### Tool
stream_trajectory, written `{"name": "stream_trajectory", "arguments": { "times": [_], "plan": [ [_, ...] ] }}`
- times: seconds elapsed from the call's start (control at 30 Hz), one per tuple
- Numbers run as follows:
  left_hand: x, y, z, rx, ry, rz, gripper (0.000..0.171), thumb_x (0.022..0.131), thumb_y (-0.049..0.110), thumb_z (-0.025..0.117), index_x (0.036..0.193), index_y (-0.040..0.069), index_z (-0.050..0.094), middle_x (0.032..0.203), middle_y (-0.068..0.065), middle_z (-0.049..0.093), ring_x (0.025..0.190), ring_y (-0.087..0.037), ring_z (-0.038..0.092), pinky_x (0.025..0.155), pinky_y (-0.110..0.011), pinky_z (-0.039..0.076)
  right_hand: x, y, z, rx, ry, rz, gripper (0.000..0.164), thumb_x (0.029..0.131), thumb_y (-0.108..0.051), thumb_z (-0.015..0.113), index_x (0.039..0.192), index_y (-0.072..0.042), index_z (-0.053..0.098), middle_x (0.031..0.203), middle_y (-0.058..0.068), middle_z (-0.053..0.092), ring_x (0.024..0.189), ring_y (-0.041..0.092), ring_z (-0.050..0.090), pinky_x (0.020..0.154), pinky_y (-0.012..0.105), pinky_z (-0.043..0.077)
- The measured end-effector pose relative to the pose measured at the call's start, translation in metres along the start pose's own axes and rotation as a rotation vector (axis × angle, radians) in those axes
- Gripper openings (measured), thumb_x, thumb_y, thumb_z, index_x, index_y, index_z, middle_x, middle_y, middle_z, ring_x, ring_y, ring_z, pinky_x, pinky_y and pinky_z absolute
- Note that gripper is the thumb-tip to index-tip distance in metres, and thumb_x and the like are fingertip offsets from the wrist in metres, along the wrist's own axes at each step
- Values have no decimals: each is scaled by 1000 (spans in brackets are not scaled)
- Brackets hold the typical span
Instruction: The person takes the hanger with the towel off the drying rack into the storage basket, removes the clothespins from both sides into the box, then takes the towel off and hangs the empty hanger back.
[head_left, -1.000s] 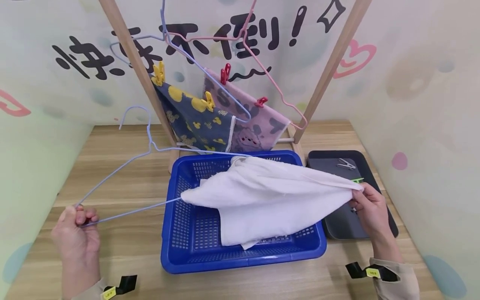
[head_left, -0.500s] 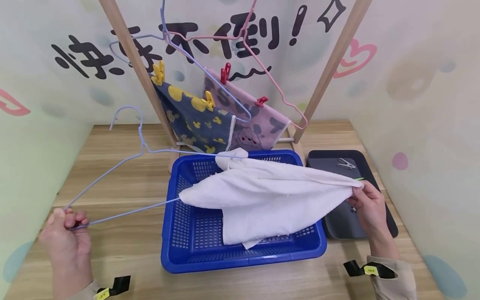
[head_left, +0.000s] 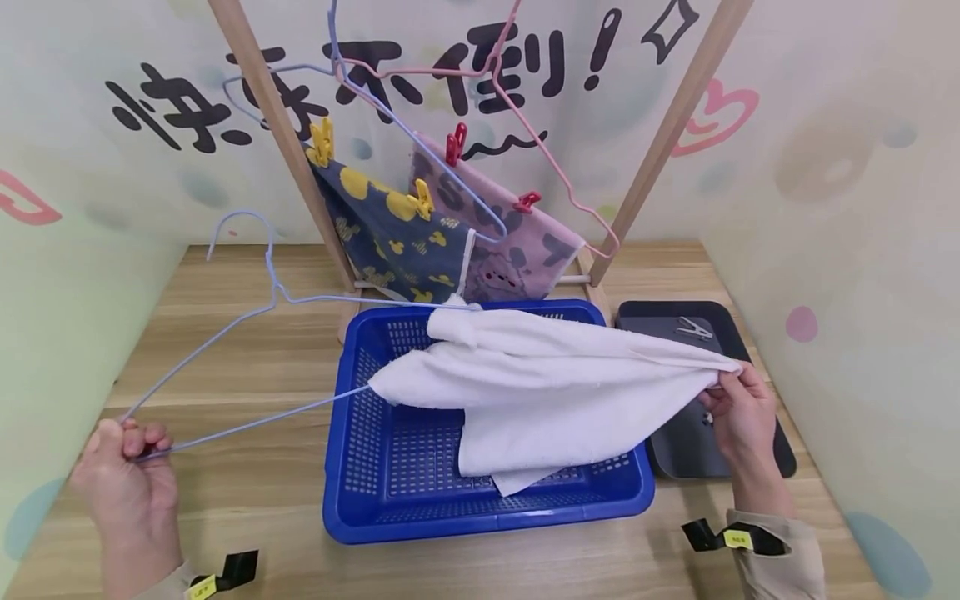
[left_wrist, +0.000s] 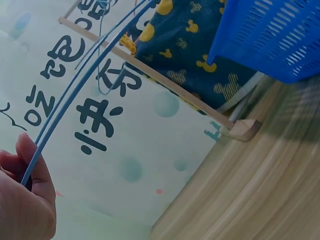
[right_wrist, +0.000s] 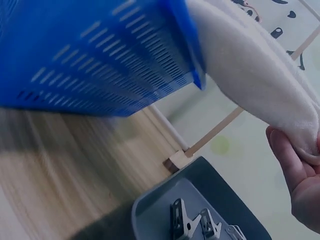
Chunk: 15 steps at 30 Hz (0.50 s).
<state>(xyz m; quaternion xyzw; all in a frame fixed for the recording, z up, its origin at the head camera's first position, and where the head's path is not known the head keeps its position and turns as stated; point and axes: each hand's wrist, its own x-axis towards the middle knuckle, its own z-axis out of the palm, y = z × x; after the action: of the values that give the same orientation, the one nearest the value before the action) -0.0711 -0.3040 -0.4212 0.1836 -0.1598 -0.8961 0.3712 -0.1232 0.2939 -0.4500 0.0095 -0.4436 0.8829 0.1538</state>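
Observation:
My left hand (head_left: 131, 475) grips one end of a light blue wire hanger (head_left: 198, 358), whose hook points up and away. The hanger's other end goes under a white towel (head_left: 555, 383), which drapes over it above a blue perforated basket (head_left: 487, 523). My right hand (head_left: 742, 417) pinches the towel's far right corner between thumb and fingers and holds it stretched out to the right. In the left wrist view, the blue wire (left_wrist: 75, 95) passes between thumb and fingers. The right wrist view shows the thumb pressed on the towel (right_wrist: 265, 75).
A dark tray (head_left: 686, 458) with several metal clips (right_wrist: 185, 220) stands right of the basket. Behind it rises a wooden rack (head_left: 660, 150). From it hang a blue hanger with a navy cloth (head_left: 397, 242) and a pink hanger with a pink cloth (head_left: 517, 258), clipped by yellow and red pegs.
The left hand and hanger have shifted left, then held nearly still. The towel's left part has slid right along the hanger, and the right hand has moved slightly outward with the corner.

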Motion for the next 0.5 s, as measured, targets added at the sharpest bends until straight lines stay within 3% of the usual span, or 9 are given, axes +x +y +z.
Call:
{"name": "stream_trajectory", "arguments": {
  "times": [0.3, 0.5],
  "plan": [
    [3, 5, -3, 13, -42, 7, 31, 95, -10, 42, 65, -15, 43, 45, -13, 34, 37, -27, 41, 33, -29, 38, 3, -2, 4, 55, 122, 20, 29, 95, 12, 36, 83, 7, 61, 72, 16, 66, 61, 22, 68, 51, 30, 56],
    [5, 13, -9, 19, -41, 38, 32, 95, -13, 37, 64, -16, 44, 45, -13, 35, 36, -26, 41, 32, -29, 39, 5, -2, 3, 69, 204, 67, 30, 96, 12, 35, 80, 5, 61, 69, 15, 65, 58, 21, 67, 49, 30, 56]
  ]
}}
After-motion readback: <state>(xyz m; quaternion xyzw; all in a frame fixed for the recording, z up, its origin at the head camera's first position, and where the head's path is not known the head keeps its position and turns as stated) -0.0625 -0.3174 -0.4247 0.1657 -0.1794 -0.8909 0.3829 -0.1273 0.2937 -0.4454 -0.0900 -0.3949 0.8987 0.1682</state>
